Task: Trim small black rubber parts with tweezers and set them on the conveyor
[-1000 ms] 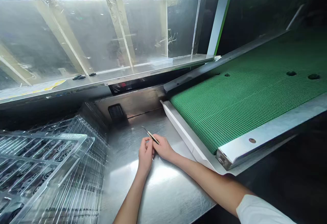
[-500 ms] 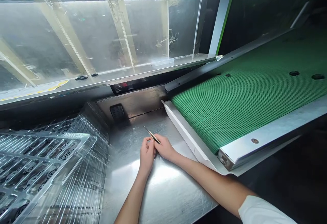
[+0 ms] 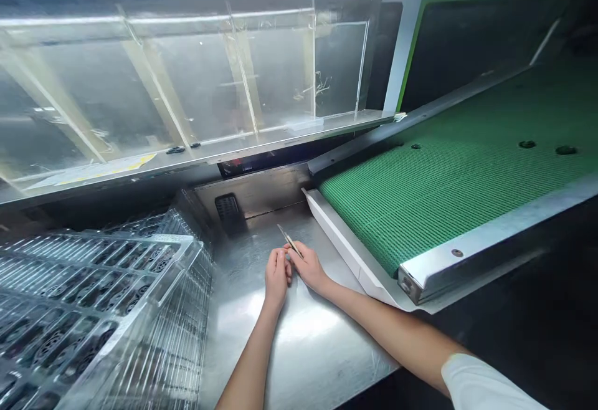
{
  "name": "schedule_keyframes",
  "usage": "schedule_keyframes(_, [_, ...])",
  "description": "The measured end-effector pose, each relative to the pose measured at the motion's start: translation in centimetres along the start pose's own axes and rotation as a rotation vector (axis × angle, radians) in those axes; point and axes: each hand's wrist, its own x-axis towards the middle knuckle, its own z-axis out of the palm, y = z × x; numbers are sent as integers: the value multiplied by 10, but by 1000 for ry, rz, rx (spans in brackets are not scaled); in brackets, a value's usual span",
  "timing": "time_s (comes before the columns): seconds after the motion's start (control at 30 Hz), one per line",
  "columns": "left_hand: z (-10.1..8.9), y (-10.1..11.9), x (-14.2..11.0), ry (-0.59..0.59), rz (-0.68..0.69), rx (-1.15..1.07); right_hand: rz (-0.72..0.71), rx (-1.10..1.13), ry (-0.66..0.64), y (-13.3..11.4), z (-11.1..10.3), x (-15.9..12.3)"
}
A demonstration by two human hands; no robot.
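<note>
Over a metal worktop (image 3: 233, 348), the right hand (image 3: 309, 268) clamps its fingers on a slim tool (image 3: 292, 244), best angled clear of the left hand (image 3: 276, 274), fingers curled together.

- Left hand (image 3: 276, 273), yours, one: fingers curled, meeting the right hand's fingers (the fingertips are partly hidden).
- Right hand (image 3: 308, 268), yours, one: thumb and fingers drawn together in a pinch.
- Left forearm (image 3: 250, 354), yours, one: bare, steeply angled, wrist nearly straight.
- Right forearm (image 3: 383, 329), yours, one: bare, slanting in from lower right.
</note>
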Motion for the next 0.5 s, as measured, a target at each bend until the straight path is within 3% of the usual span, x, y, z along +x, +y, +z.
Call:
schedule_keyframes(0.13, [-3,-1,1,31,-21,-13,-15,65,86,-38,2,-7])
schedule_keyframes(0.23, [-6,-3,-1,24,47,59,-136,117,-65,-97,-8,-21])
schedule_keyframes(0.37, [-6,-2,-3,9,167,208,-482,8,-355,-182,-44,-38])
schedule_keyframes(0.5, [-4,-1,-5,-56,39,204,-552,-259,-444,-231,-93,-31])
